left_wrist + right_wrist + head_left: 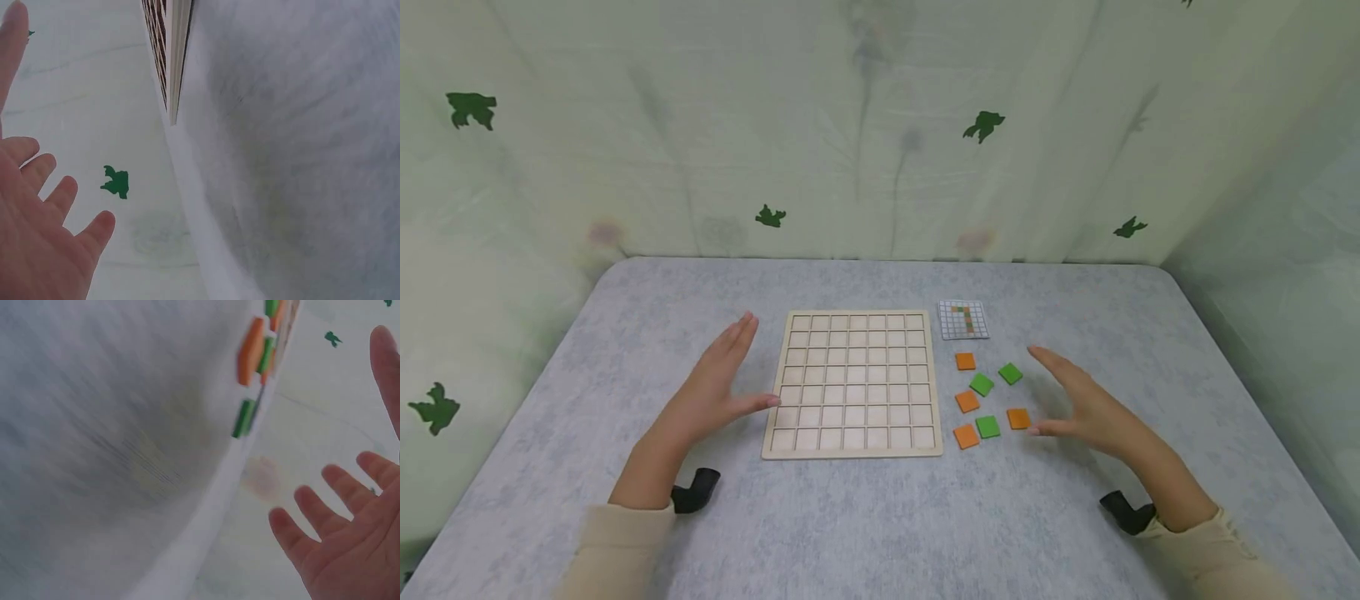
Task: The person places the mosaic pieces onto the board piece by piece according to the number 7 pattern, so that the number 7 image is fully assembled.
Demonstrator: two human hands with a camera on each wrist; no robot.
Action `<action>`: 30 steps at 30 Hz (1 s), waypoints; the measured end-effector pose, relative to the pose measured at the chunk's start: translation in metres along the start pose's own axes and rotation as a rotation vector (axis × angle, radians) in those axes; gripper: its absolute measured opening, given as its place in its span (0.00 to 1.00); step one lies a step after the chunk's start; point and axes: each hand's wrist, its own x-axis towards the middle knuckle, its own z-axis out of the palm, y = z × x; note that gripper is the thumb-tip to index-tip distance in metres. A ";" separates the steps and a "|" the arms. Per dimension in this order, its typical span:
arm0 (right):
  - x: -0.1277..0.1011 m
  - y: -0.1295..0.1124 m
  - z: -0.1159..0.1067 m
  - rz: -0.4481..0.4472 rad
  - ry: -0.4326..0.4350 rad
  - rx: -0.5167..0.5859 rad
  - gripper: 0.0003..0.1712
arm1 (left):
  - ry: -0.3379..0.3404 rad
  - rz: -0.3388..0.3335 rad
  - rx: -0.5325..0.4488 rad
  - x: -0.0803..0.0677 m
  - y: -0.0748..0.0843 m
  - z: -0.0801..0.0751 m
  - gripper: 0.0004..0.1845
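Table (880, 517) of mottled grey carries a pale wooden grid board (854, 385), empty, unlabelled, between both released grips: left hand (715, 392), right hand (1086, 408). Orange and green tiles (987, 397) lie beside a small pattern card (963, 320).

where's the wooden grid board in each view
Head: the wooden grid board lies at the centre of the table, between the hands.
Left wrist: only its edge shows, top centre.
Right wrist: I cannot make it out.
Shared landmark: the grey table.
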 end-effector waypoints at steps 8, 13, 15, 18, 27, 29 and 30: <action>-0.004 0.010 0.024 0.003 -0.084 0.104 0.45 | -0.123 -0.126 -0.219 -0.001 -0.005 0.017 0.55; -0.004 0.016 0.030 -0.010 -0.080 0.075 0.34 | -0.184 -0.214 -0.318 -0.003 -0.014 0.026 0.49; -0.004 0.017 0.032 -0.015 -0.076 0.066 0.29 | -0.197 -0.216 -0.341 -0.003 -0.016 0.028 0.46; -0.004 0.019 0.033 -0.013 -0.074 0.052 0.22 | -0.206 -0.195 -0.340 -0.001 -0.018 0.029 0.42; 0.002 0.005 0.027 -0.033 -0.051 0.072 0.17 | -0.205 -0.177 -0.346 0.000 -0.024 0.032 0.41; 0.008 -0.002 0.023 -0.074 -0.027 0.084 0.17 | -0.207 -0.160 -0.351 0.001 -0.025 0.032 0.40; 0.012 -0.006 0.021 -0.098 -0.016 0.091 0.17 | -0.210 -0.155 -0.354 0.001 -0.026 0.032 0.39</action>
